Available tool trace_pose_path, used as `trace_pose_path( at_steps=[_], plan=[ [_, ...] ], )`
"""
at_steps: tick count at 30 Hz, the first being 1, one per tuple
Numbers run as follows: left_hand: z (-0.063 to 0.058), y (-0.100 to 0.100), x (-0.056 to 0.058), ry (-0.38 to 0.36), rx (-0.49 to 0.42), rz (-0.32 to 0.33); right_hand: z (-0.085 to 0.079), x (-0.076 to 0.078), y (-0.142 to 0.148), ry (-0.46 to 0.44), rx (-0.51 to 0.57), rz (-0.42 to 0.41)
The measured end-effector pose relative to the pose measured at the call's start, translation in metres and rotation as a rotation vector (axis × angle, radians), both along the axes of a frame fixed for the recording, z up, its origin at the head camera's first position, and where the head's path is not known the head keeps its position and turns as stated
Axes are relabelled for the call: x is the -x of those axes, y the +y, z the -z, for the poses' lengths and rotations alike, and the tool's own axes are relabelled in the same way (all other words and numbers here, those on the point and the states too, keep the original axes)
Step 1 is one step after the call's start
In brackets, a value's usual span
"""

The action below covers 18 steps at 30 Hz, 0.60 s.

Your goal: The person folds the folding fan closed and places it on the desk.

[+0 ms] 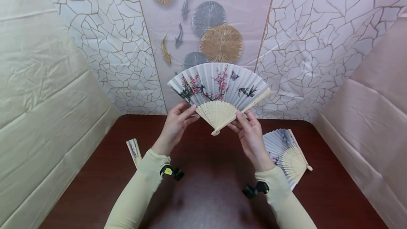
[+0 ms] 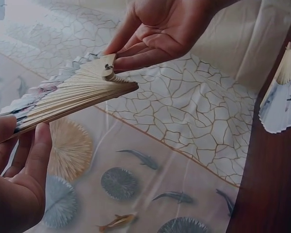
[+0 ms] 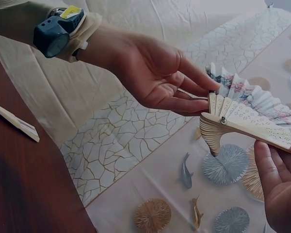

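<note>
An unfolded folding fan [image 1: 219, 84], its pale leaf printed with pink blossoms, a butterfly and birds, is held up above the table, pivot end down. My left hand [image 1: 178, 124] pinches its left edge between thumb and fingers. On the other side my right hand [image 1: 249, 135] pinches the outer rib, thumb in front and fingers behind. Both wrist views show the fan from the side, with the ribs meeting at the pivot [image 3: 223, 120]. A second fan [image 1: 290, 156], greyish and spread open, lies on the table beside my right forearm, which hides part of it.
A folded fan [image 1: 134, 151] lies at the left of the dark red-brown table [image 1: 203, 193], partly behind my left sleeve. Patterned cloth [image 1: 117, 45] with fish and round leaf motifs hangs at the back. Beige padded panels [image 1: 47, 91] flank both sides.
</note>
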State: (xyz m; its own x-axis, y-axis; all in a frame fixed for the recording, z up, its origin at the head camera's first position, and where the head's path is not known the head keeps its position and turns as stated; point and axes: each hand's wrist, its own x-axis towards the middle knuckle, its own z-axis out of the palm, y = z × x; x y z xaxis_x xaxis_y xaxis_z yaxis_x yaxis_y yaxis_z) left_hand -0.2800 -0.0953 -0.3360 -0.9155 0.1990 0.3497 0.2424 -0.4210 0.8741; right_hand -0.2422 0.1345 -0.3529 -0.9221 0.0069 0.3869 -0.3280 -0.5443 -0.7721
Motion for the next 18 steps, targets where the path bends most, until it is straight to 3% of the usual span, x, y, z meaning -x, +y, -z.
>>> trace_pose_path(
  at_steps=[11, 18],
  plan=[
    [-0.0024, 0.0011, 0.0014, 0.004, 0.033, 0.004, 0.0001, -0.0007, 0.0009, 0.002, -0.023, 0.0],
    [-0.0013, 0.0005, -0.0034, 0.002, 0.054, -0.005, -0.0004, -0.0042, 0.0038, -0.016, -0.074, 0.004]
  ],
)
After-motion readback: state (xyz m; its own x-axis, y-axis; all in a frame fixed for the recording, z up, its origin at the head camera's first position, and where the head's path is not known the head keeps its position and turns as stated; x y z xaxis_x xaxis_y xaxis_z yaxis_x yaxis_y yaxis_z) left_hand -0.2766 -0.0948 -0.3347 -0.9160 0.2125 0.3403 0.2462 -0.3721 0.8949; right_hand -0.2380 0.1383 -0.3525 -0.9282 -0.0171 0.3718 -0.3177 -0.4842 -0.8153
